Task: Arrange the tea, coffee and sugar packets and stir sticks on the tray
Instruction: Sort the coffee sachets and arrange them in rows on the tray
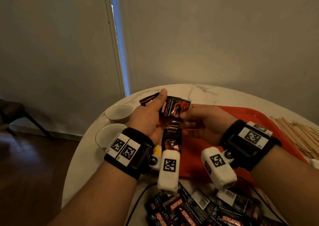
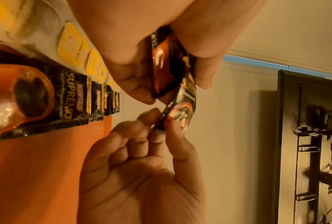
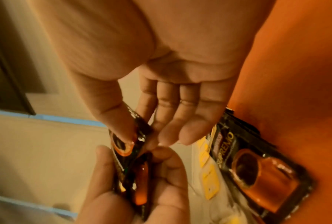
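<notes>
My left hand holds a small stack of black Kopiko coffee packets above the orange tray, thumb pressed on top. My right hand pinches the corner of the top packet between thumb and fingertips. In the right wrist view the pinched packet stands apart from the ones in the left palm. A row of coffee packets lies along the tray's left side, with yellow tea bags beside it. Wooden stir sticks lie right of the tray.
Two pale cups stand on the marble table left of the tray. A loose pile of coffee packets sits at the table's near edge, with a dark cable running beside it. A dark chair stands on the floor at far left.
</notes>
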`<state>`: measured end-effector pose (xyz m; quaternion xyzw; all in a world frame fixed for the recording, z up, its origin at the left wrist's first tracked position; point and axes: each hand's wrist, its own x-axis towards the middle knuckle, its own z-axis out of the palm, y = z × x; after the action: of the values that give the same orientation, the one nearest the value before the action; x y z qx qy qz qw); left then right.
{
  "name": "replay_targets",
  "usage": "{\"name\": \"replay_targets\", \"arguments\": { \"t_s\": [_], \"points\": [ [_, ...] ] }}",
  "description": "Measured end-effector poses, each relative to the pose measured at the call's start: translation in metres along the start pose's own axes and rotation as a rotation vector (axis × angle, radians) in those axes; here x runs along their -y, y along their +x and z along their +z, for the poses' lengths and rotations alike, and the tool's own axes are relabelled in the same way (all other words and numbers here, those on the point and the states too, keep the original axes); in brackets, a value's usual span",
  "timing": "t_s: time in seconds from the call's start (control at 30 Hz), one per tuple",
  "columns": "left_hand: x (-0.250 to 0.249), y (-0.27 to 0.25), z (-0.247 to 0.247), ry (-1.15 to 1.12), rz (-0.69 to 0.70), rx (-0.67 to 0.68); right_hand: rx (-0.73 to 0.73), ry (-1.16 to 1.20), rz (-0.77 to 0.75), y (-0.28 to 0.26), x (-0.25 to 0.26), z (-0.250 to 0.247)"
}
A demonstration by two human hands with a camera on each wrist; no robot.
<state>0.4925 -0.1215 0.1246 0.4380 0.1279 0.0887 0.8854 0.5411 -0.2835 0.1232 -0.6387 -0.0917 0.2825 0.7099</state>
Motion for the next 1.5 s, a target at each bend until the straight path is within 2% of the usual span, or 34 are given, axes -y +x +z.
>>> {"name": "replay_targets", "arguments": {
  "t_s": [0.07,0.13,0.23,0.4,0.53,0.67,0.77,0.93,1.1,1.5],
  "points": [
    [-0.001,-0.002,0.001,0.013,0.003,0.027,-0.018,-0.045,-0.008,0.001,0.001,0.002],
    [-0.001,-0.002,0.001,0.005,0.001,0.050,-0.034,0.009,-0.034,0.003,0.002,0.002],
    [-0.001,0.002,-0.002,-0.034,0.022,0.010,-0.053,0.057,-0.041,0.005,0.001,0.002],
    [0.001,0.004,-0.002,0.002,0.064,-0.053,-0.018,-0.193,0.024,0.005,0.004,0.002],
    [0.003,0.007,-0.004,0.149,0.120,-0.019,-0.133,-0.425,-0.141,0.003,0.014,0.009],
    [0.003,0.008,-0.005,0.193,0.130,0.013,-0.190,-0.473,-0.215,0.000,0.021,0.012],
    [0.001,0.008,-0.005,0.148,0.116,0.014,-0.212,-0.446,-0.156,-0.001,0.020,0.009],
    [-0.010,0.008,-0.008,0.013,0.096,-0.113,-0.195,-0.354,0.098,-0.010,0.001,-0.003],
    [-0.019,0.005,-0.011,-0.040,0.110,-0.083,-0.180,-0.362,0.268,-0.013,-0.018,-0.004],
    [-0.020,0.003,-0.010,-0.010,0.094,-0.115,-0.116,-0.528,0.351,-0.007,-0.021,0.007]
  ]
}}
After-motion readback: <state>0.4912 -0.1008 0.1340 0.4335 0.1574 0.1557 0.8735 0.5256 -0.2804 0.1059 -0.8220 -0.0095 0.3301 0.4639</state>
